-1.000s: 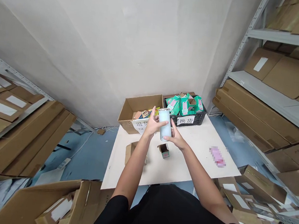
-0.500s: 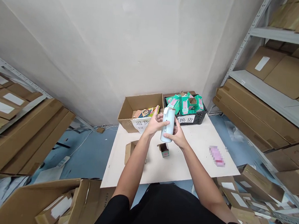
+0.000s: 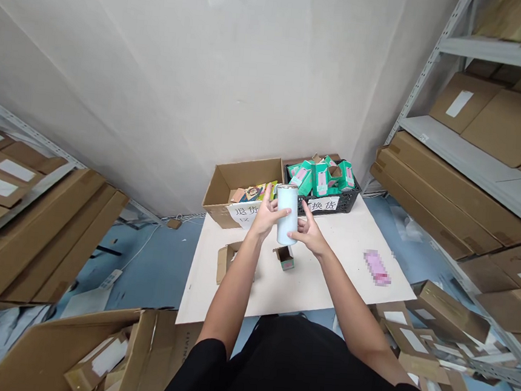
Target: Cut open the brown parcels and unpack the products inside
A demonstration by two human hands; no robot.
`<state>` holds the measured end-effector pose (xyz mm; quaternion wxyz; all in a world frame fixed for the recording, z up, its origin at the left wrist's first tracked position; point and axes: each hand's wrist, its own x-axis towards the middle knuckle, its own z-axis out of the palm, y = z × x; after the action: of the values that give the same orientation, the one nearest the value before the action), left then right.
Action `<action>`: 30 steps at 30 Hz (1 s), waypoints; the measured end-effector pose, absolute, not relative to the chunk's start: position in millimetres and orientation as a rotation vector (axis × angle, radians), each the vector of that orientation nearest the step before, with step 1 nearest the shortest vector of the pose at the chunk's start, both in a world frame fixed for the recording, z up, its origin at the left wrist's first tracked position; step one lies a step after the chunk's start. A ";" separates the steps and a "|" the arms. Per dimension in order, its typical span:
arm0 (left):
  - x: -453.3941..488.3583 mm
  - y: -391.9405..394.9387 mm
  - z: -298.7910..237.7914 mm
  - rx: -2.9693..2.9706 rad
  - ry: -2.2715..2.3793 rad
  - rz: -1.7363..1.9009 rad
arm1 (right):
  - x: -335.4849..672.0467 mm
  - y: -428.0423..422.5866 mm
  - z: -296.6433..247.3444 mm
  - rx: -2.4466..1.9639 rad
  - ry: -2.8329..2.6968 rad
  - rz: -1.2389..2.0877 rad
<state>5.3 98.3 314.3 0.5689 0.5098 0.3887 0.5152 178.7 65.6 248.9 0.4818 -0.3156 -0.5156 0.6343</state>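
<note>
Above the white table (image 3: 326, 280), a light blue insulated bottle (image 3: 288, 215) stands upright between my two hands, with a plain side facing me. My left hand (image 3: 266, 218) is closed around its left side, thumb across the front. On the right side, my right hand (image 3: 312, 233) grips it with the thumb low on the front; its index finger sticks up. Below the bottle lies a small green box (image 3: 287, 261) with its flap open. An opened brown carton (image 3: 224, 264) sits beside my left forearm, partly hidden by it.
Behind my hands stand a cardboard box (image 3: 222, 213) with a paper sign and a black crate (image 3: 347, 204) full of green boxes. A blurred pink item (image 3: 377, 268) lies on the table's right. Shelves with cartons (image 3: 508, 129) flank both sides; a large open carton (image 3: 144, 349) is at lower left.
The bottle has turned in my hands: its lettering and the white piece near its top no longer show. It has shifted slightly left, and my right index finger has lifted away.
</note>
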 end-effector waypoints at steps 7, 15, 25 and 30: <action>3.0 96.3 311.1 1.235 0.948 1.204 | 174.1 65.2 247.9 -0.776 -1.310 1.439; 1.5 97.4 309.1 1.246 0.962 1.237 | 175.3 63.3 251.6 -0.800 -1.303 1.469; 3.4 95.4 306.4 1.183 0.938 1.181 | 178.0 65.4 244.6 -0.786 -1.273 1.576; 2.9 93.9 301.1 1.259 0.893 1.153 | 180.4 65.1 239.8 -0.864 -1.265 1.509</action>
<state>2.9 93.9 301.1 0.5709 0.5364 0.3806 0.4914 180.4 65.1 239.8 0.4756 -0.3533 -0.5175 0.6174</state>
